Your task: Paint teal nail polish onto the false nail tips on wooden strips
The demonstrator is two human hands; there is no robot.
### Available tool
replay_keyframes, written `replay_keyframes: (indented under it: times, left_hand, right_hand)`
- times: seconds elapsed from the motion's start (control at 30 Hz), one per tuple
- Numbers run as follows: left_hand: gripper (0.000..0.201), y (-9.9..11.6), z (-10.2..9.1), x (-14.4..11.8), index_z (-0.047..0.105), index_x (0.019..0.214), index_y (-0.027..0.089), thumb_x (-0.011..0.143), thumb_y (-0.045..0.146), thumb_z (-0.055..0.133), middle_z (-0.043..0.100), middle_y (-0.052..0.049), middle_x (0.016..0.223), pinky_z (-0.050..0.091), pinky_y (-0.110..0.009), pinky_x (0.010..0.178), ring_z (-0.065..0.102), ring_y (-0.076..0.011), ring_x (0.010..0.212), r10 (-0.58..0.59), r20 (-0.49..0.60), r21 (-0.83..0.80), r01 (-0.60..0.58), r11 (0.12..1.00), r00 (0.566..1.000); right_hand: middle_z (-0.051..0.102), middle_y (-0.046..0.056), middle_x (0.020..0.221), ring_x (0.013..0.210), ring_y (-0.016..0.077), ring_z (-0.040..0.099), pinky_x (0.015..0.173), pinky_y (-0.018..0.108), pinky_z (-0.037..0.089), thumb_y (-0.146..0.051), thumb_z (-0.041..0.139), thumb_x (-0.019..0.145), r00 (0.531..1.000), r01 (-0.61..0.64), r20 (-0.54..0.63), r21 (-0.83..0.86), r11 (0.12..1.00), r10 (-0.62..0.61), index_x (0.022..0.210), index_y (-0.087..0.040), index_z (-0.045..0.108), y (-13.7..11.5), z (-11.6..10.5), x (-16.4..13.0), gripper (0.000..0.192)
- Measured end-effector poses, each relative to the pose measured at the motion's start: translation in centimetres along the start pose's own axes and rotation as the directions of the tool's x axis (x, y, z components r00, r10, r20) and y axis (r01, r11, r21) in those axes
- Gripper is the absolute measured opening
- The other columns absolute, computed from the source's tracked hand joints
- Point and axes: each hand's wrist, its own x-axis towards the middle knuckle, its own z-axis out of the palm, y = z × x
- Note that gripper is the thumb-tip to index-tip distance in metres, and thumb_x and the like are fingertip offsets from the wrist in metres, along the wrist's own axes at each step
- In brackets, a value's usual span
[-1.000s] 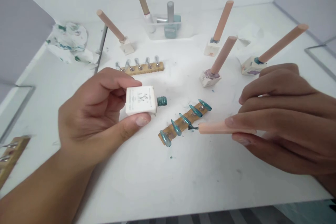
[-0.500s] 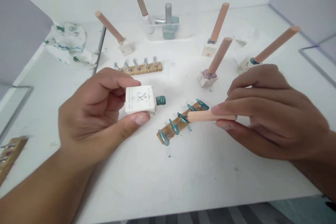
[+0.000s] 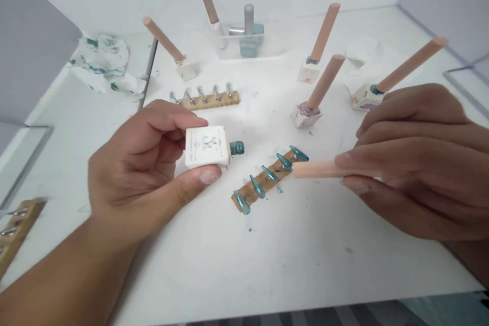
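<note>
My left hand (image 3: 153,163) grips an uncapped white nail polish bottle (image 3: 206,146), tipped on its side with its green-smeared neck pointing right. Between thumb and fingers, my right hand (image 3: 412,163) pinches the long peach handle of a nail polish brush (image 3: 319,169), held level. Its bristle end lies close to the nail tips; whether it touches one I cannot tell. Below and between my hands lies a wooden nail stand (image 3: 263,182) bearing several pointed nail tips, coated shiny teal. The lower-left nail tip (image 3: 241,202) looks paler than the others.
Behind my left hand is a second stand (image 3: 210,101) with clear tips. Peach-capped bottles (image 3: 307,113) stand around the back and right. A clear tray (image 3: 229,51) holds more bottles. Stained tissue (image 3: 103,63) lies at left, near another wooden stand (image 3: 19,229).
My right hand has drawn the brush to the right, away from the middle nail tip toward the upper-right ones. The left hand holds the bottle much as before; the whole view shifted slightly.
</note>
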Motion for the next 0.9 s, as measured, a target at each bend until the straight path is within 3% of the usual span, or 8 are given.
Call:
replay_keyframes:
  times: [0.1,0.23,0.43,0.67,0.9]
  left_hand:
    - [0.040,-0.1,0.0,0.1,0.068,0.121,0.023,0.082,0.019,0.078,0.060,-0.003,0.094,0.055,-0.024,0.071,0.057,-0.0113,0.084,0.009,0.006,0.011,-0.009,1.000,1.000]
    - [0.041,-0.1,0.0,0.0,0.068,0.120,0.022,0.080,0.017,0.079,0.061,-0.003,0.095,0.056,-0.024,0.072,0.057,-0.0120,0.085,0.004,-0.006,0.001,-0.004,1.000,1.000]
    - [0.038,-0.1,0.2,0.0,0.071,0.113,0.014,0.076,0.014,0.081,0.063,-0.005,0.093,0.055,-0.025,0.069,0.060,-0.0133,0.082,-0.015,-0.062,-0.056,0.012,0.998,0.998]
    - [0.044,-0.4,0.0,0.0,0.067,0.121,0.018,0.078,0.011,0.078,0.061,-0.004,0.094,0.054,-0.024,0.071,0.056,-0.0129,0.084,0.031,-0.003,-0.024,-0.031,0.999,1.000]
    - [0.046,-0.4,0.0,0.0,0.066,0.122,0.015,0.078,0.006,0.076,0.060,-0.005,0.098,0.053,-0.023,0.073,0.056,-0.0123,0.087,0.033,0.012,-0.063,-0.033,0.997,0.999]
  right_hand:
    - [0.061,0.000,0.064,0.074,0.0193,0.051,0.067,0.040,0.046,-0.014,0.059,0.088,0.991,0.087,0.104,0.017,0.996,-0.088,0.092,-0.024,0.064,0.0,0.4,0.2,0.012]
    - [0.061,0.000,0.067,0.075,0.0205,0.052,0.068,0.041,0.044,-0.014,0.056,0.089,0.979,0.094,0.176,0.069,0.993,-0.105,0.096,-0.025,0.064,0.1,0.2,0.2,0.015]
    - [0.062,0.002,0.067,0.073,0.0201,0.052,0.067,0.042,0.044,-0.011,0.055,0.087,0.972,0.120,0.190,0.120,0.986,-0.141,0.092,-0.023,0.063,0.5,-0.8,-0.2,0.015]
    - [0.057,0.001,0.063,0.071,0.0196,0.050,0.067,0.040,0.044,-0.011,0.060,0.086,0.993,0.092,0.066,0.020,0.996,-0.093,0.087,-0.023,0.061,0.3,0.0,0.1,0.012]
    - [0.064,0.003,0.070,0.078,0.0212,0.050,0.068,0.041,0.042,-0.011,0.060,0.087,0.977,0.147,0.146,0.048,0.988,-0.152,0.094,-0.019,0.064,0.1,0.3,0.0,0.012]
